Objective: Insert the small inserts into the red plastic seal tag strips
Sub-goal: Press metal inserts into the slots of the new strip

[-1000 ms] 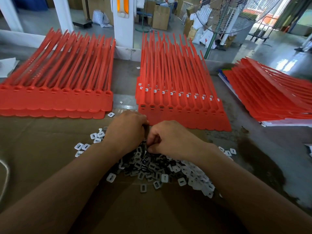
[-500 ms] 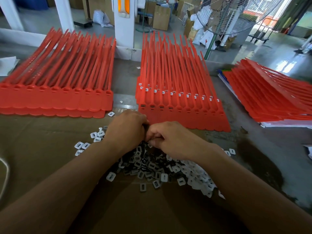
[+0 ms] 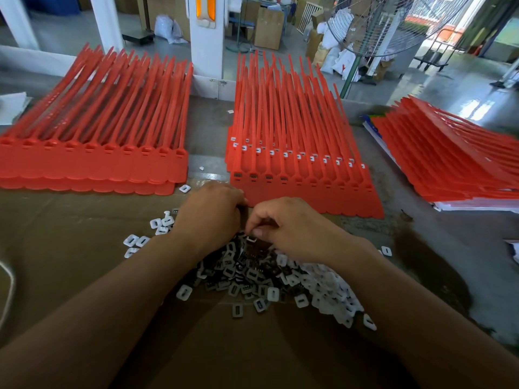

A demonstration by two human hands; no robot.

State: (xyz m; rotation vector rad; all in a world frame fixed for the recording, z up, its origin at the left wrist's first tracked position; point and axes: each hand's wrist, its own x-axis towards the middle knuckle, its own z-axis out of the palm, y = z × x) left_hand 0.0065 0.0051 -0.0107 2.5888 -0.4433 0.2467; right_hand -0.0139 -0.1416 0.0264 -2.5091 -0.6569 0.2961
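Note:
A heap of small white inserts [image 3: 280, 276] lies on brown cardboard [image 3: 70, 262] in front of me. Both hands hover together over its far edge. My left hand [image 3: 210, 214] has its fingers curled down and their tips are hidden, so what it holds cannot be seen. My right hand [image 3: 292, 226] pinches one small insert [image 3: 252, 239] between thumb and forefinger. Just beyond the hands lies the middle stack of red seal tag strips [image 3: 297, 153], with white inserts showing in its rear rows and dark slots in the front row.
A second stack of red strips [image 3: 92, 153] lies at the left, a third [image 3: 449, 158] at the right over papers. Stray inserts [image 3: 140, 241] dot the cardboard at the left. A white cord [image 3: 8, 290] crosses the left edge. A fan stands beyond the table.
My right hand has turned a little and lifted its fingertips, so an insert now shows in its pinch. The left hand has stayed in place.

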